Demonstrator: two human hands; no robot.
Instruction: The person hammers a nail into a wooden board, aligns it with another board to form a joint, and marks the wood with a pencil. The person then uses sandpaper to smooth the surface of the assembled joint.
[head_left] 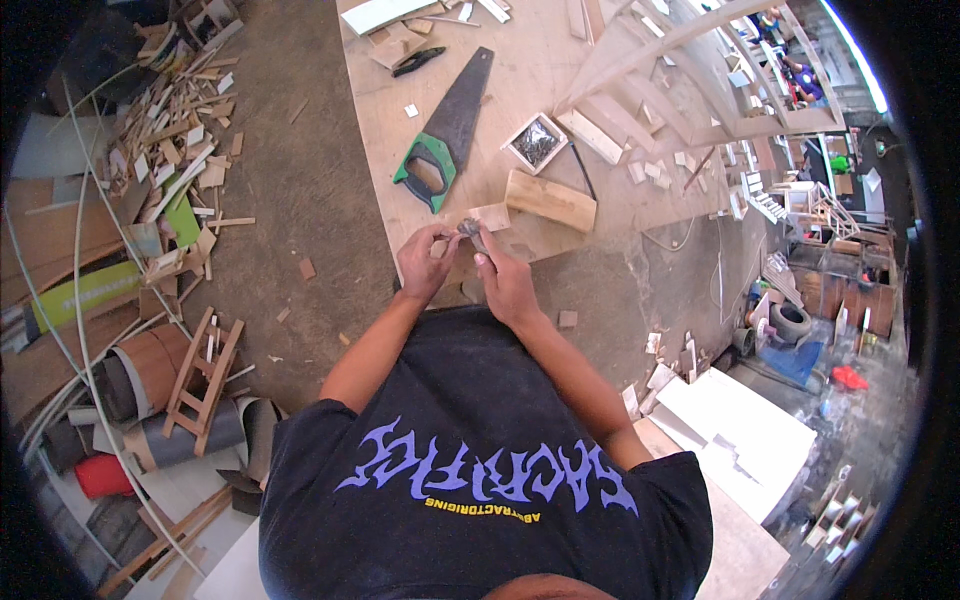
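Note:
Both my hands meet over the near edge of the wooden work table (400, 150). My right hand (503, 280) is closed on a small grey metal-looking piece (468, 229), whose exact kind I cannot make out. Opposite it, my left hand (425, 262) is closed, thumb and fingers pinched against the same spot; what they hold is too small to name. Just beyond the fingers lies a thin pale wood strip (490, 215). A handsaw (458, 125) with a green and black handle rests ahead of my left hand. To the right sits a thick wood block (550, 201).
Past the block stands a small square box (536, 143) of dark nails or screws. A black-handled tool (418, 62) lies at the far left of the table. A pale wooden frame (690, 85) rises at the right. Wood scraps (180, 150) litter the floor left.

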